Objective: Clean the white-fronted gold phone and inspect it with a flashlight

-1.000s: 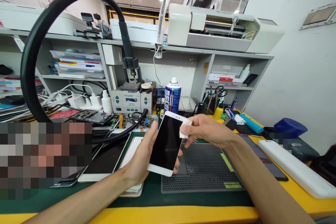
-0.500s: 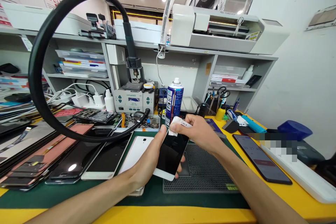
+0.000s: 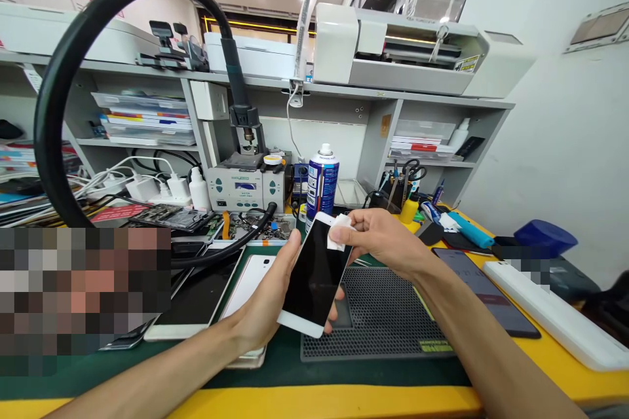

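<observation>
Phone [image 3: 311,285] — side edges clasped by left hand [image 3: 265,303], bottom edge free — meets white tissue [image 3: 341,220] pinched in right hand [image 3: 388,239].

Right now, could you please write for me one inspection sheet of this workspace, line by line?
Surface: green mat on a yellow bench; grey perforated mat on top.
Job's things: white-edged phone, screen dark; white tissue.
Fingers: left fingers grip the phone's edges; right fingers pinch the tissue over its upper right part.
Clutter: other phones at left; parts tray and blue spray can behind.
Cables: white cables at left; black hose arching above them.
Surroundings: grey shelving, white machine on top; lower left is pixelated.
</observation>
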`<action>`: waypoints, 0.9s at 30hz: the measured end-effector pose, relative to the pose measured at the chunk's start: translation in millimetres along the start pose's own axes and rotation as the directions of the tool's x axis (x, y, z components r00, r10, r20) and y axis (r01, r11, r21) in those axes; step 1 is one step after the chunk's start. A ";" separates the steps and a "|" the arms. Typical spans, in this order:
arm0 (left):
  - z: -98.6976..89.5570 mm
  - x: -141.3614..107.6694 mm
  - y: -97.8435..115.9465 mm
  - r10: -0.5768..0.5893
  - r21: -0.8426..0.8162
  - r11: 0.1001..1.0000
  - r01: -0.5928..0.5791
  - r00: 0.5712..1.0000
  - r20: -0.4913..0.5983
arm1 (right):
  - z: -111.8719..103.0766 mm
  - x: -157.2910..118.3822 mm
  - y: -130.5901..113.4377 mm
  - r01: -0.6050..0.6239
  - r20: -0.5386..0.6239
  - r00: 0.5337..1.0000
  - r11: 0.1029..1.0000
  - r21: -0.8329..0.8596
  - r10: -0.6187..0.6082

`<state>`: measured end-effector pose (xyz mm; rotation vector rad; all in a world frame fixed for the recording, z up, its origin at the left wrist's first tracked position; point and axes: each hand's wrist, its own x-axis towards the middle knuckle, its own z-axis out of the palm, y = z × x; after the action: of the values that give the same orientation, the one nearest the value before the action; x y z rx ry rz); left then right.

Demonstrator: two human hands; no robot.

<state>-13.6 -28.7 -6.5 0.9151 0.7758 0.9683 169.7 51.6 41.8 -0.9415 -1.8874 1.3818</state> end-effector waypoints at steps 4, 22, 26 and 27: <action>-1.6 0.3 2.6 0.024 -0.037 0.999 -0.023 0.999 0.028 | -10.8 -0.3 3.1 0.033 0.138 0.989 0.996 0.078 -0.044; -4.1 0.5 2.2 0.008 0.023 1.000 -0.009 0.999 0.035 | -26.6 -3.8 -1.4 0.061 0.237 0.970 0.998 0.015 -0.063; -6.3 0.8 -3.2 -0.025 0.050 0.998 0.025 1.000 0.001 | -20.0 -3.9 -2.5 0.052 0.177 0.983 0.998 -0.021 -0.047; -6.9 0.7 -4.8 -0.033 0.061 0.998 0.034 0.999 -0.003 | -17.5 -3.8 -2.7 0.045 0.149 0.988 0.998 -0.032 -0.040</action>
<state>-17.6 -27.4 -13.8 0.9514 0.8237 0.9204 185.5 57.1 48.9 -0.8299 -2.0362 1.4321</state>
